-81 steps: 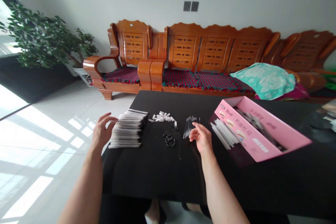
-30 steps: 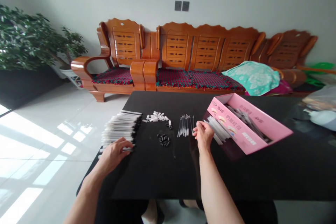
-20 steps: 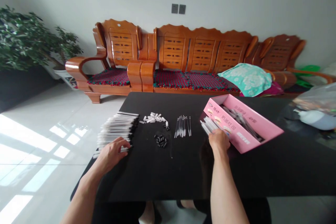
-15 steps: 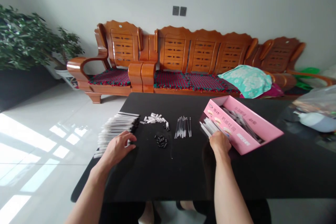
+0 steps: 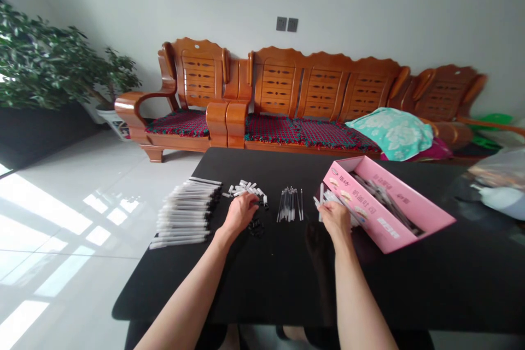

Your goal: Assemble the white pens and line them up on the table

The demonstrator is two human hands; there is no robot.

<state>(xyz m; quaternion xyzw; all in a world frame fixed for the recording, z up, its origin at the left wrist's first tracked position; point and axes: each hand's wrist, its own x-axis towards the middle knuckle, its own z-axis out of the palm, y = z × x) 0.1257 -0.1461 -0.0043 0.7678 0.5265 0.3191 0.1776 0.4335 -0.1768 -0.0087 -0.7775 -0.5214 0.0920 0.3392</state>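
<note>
Many pens [image 5: 184,213] lie left on the worktop [image 5: 266,284], where the left hand [image 5: 239,214], fingers narrow but contents hidden, is beside the caps [image 5: 246,186] and the right hand [image 5: 337,219] holds a tube [image 5: 321,193] by the box [image 5: 383,234].

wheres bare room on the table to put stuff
Bare table shows between the forearms, along the near edge; right of the right forearm, in front of the pink box; and behind the refills. Crowded: pens, white caps, black pieces and the left hand left of the refills; white tubes and the right hand beside the box.
</note>
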